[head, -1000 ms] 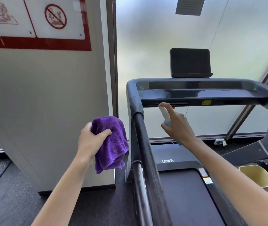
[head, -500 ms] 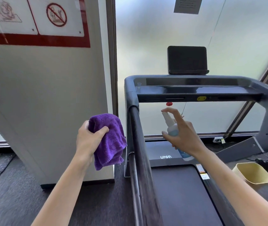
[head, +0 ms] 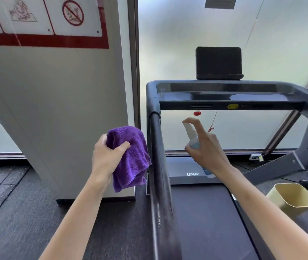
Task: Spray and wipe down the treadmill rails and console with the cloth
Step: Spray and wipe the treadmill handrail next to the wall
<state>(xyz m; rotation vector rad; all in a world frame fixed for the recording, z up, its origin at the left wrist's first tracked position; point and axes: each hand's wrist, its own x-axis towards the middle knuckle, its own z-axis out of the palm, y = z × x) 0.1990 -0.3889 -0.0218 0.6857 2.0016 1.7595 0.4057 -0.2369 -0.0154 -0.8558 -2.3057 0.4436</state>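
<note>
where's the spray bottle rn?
Head view, centre: the spray bottle is held in the right hand, just right of the left handrail, below the console.

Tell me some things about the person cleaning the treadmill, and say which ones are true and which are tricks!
1. The left hand grips a purple cloth. True.
2. The right hand holds a spray bottle. True.
3. The cloth is pressed flat on the left rail. False: it is held in the air beside the rail.
4. The tablet on the console shows a bright picture. False: its screen is dark.
5. A yellowish bin sits on the right. True.
</note>
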